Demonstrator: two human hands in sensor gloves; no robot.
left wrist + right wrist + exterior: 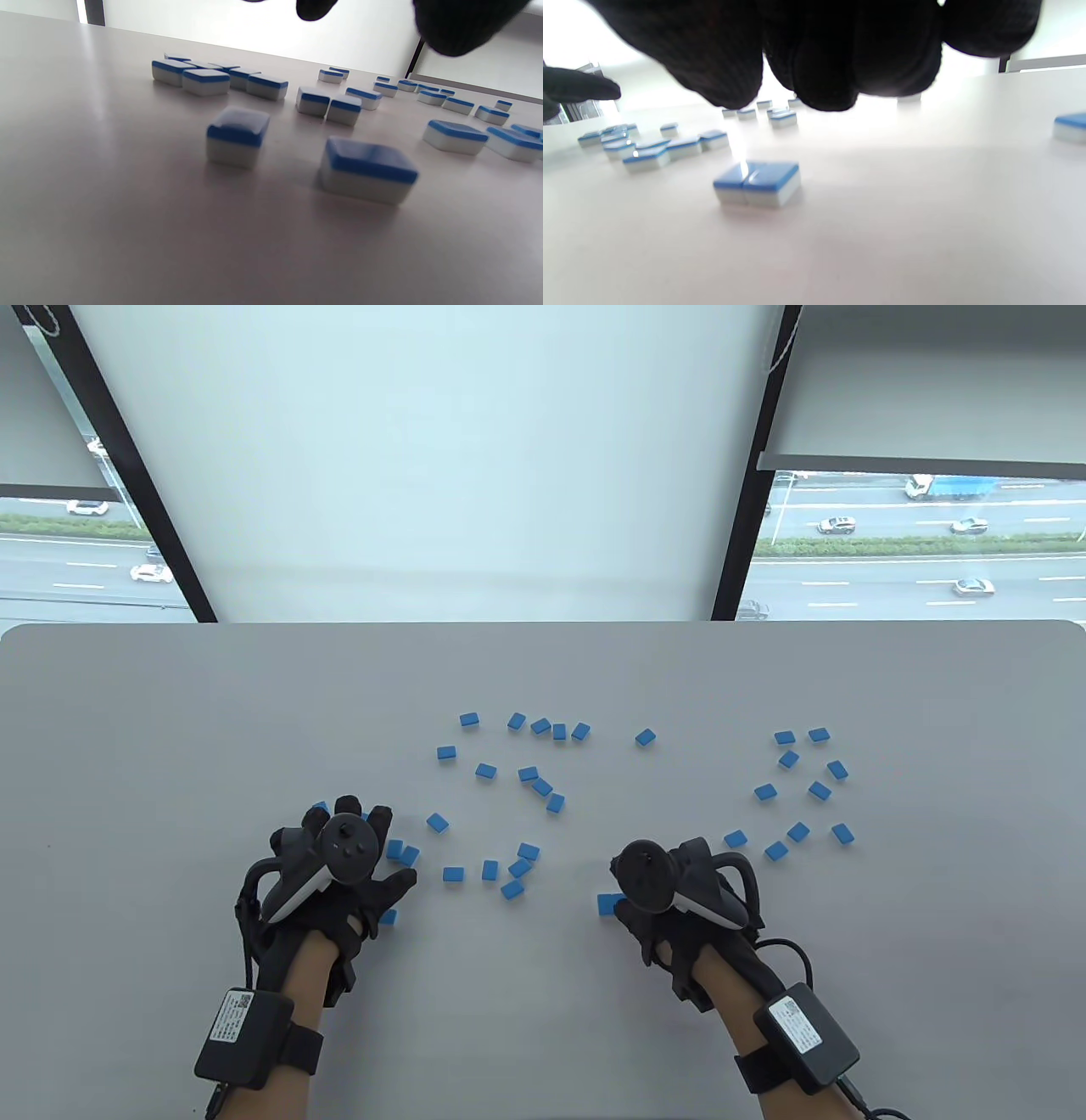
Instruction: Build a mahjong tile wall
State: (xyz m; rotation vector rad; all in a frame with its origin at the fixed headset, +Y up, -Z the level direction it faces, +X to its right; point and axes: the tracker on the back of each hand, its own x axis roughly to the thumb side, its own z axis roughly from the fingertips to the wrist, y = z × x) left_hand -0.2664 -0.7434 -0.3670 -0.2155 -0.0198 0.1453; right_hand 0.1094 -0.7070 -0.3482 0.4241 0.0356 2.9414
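Several blue-backed, white-bodied mahjong tiles lie scattered flat on the grey table (170,712). My left hand (361,848) is spread flat over a few tiles at the left; one tile (389,916) shows below the thumb and another tile (401,851) beside the fingers. In the left wrist view two tiles (237,137) (367,169) lie just under the fingertips (458,25). My right hand (649,891) hovers with bunched fingers (818,63) over a pair of tiles (757,182) set side by side, also visible at its left edge as the tile pair (609,903). It holds nothing.
A loose cluster of tiles (530,776) lies in the table's middle, another cluster (806,789) at the right. The table's far edge (543,624) borders a window. Battery packs and cables sit on both wrists.
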